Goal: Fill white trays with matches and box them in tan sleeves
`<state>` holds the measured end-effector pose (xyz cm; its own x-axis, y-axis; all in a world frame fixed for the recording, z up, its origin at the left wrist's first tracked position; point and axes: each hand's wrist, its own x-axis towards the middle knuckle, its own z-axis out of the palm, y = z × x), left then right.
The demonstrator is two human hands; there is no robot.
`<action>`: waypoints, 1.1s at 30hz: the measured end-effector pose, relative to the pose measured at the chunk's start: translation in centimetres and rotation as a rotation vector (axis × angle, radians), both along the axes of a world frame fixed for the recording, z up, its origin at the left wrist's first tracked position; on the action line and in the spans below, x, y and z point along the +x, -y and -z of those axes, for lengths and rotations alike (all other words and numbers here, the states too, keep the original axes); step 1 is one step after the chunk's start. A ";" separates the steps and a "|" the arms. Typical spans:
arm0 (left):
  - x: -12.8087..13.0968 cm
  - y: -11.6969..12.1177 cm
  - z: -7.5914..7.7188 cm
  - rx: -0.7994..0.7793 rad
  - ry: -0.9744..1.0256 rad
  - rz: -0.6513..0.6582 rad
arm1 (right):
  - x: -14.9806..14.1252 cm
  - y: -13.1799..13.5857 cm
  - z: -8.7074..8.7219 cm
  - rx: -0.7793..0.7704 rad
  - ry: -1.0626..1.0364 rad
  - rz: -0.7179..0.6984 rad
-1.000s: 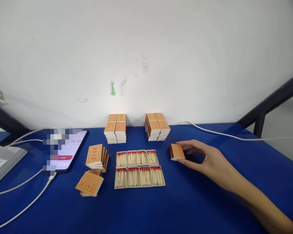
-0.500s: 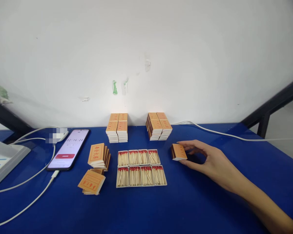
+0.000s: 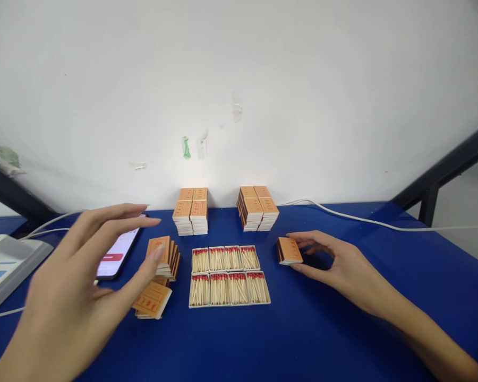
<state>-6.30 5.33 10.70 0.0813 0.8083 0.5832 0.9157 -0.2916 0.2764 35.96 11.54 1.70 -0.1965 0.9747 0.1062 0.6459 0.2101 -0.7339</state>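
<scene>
My left hand (image 3: 90, 276) reaches over the left side with thumb and fingers spread, holding nothing. Beside its thumb stands a leaning stack of orange matchbox sleeves (image 3: 159, 250). A lower, skewed stack of sleeves (image 3: 151, 300) is partly covered by that hand. My right hand (image 3: 334, 260) has its thumb and index finger at the near and far edges of a small matchbox stack (image 3: 290, 250) resting on the table. Between the hands, open trays of red-tipped matches (image 3: 230, 289) lie in two touching rows.
Two blocks of stacked matchboxes, left (image 3: 190, 212) and right (image 3: 258, 209), stand by the wall. A phone (image 3: 117, 257) lies partly behind my left hand, near a white power strip (image 3: 8, 265). A white cable (image 3: 362, 220) runs along the back right of the blue table (image 3: 239, 345).
My left hand has come into view from the lower left, over the phone and beside the sleeve stacks. My right hand stays at its matchbox stack. The view has shifted slightly.
</scene>
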 end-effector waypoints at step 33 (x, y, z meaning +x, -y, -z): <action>3.9 3.5 3.0 -0.257 0.129 0.551 | -0.1 0.0 -0.6 -0.009 0.013 -0.017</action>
